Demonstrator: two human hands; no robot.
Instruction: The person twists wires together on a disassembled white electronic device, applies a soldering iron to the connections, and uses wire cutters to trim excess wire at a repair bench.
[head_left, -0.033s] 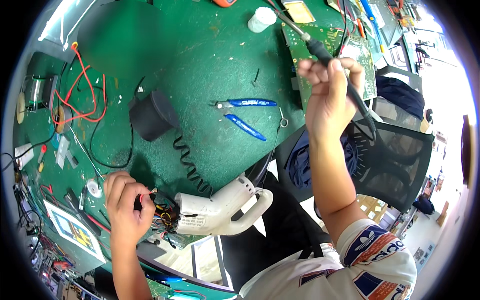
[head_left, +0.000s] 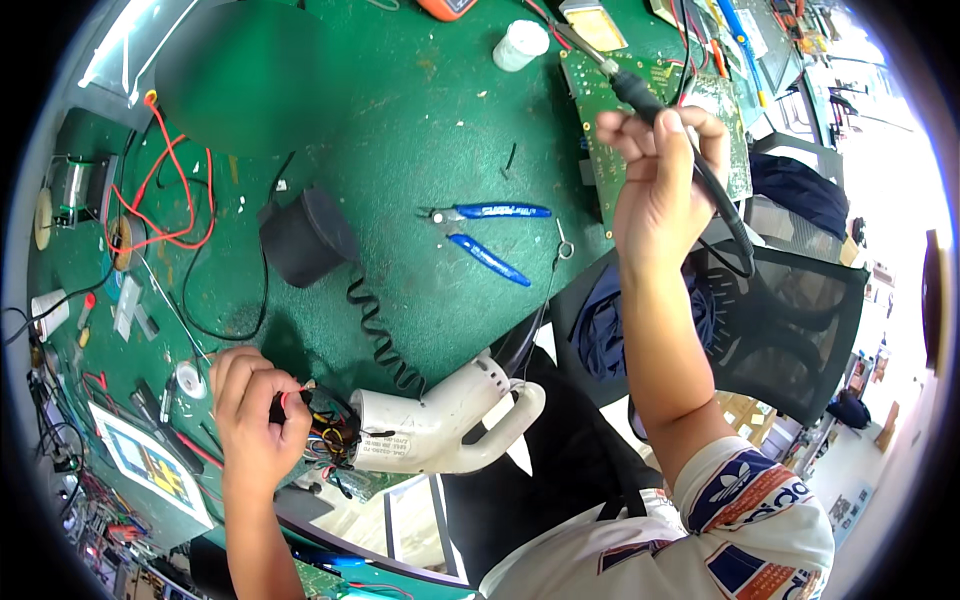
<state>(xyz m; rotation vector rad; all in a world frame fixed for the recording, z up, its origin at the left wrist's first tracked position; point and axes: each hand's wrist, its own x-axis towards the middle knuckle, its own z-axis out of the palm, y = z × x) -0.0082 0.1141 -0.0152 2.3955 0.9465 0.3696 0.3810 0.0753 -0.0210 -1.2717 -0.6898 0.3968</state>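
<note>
My right hand (head_left: 668,190) grips the black handle of a soldering iron (head_left: 634,92) over a green circuit board (head_left: 620,160); its metal shaft points up-left, beside a yellow tray (head_left: 595,25). My left hand (head_left: 258,420) is closed around a dark wired part (head_left: 320,430) at the open end of a white curved housing with a handle (head_left: 410,430). A black coiled cord (head_left: 375,320) runs to that housing. Blue-handled cutters (head_left: 500,211) lie open mid-table, between a black cup-shaped holder (head_left: 305,240) and the board.
The green worktable (head_left: 420,120) holds a white pot (head_left: 520,45), red leads (head_left: 175,150), a solder spool stand (head_left: 75,190) and a framed panel (head_left: 150,465). At the right are a mesh chair (head_left: 790,320) and dark cloth (head_left: 800,190).
My right hand and the soldering iron have risen slightly relative to the board. Things on the table sit marginally differently in the view. My left hand keeps its hold.
</note>
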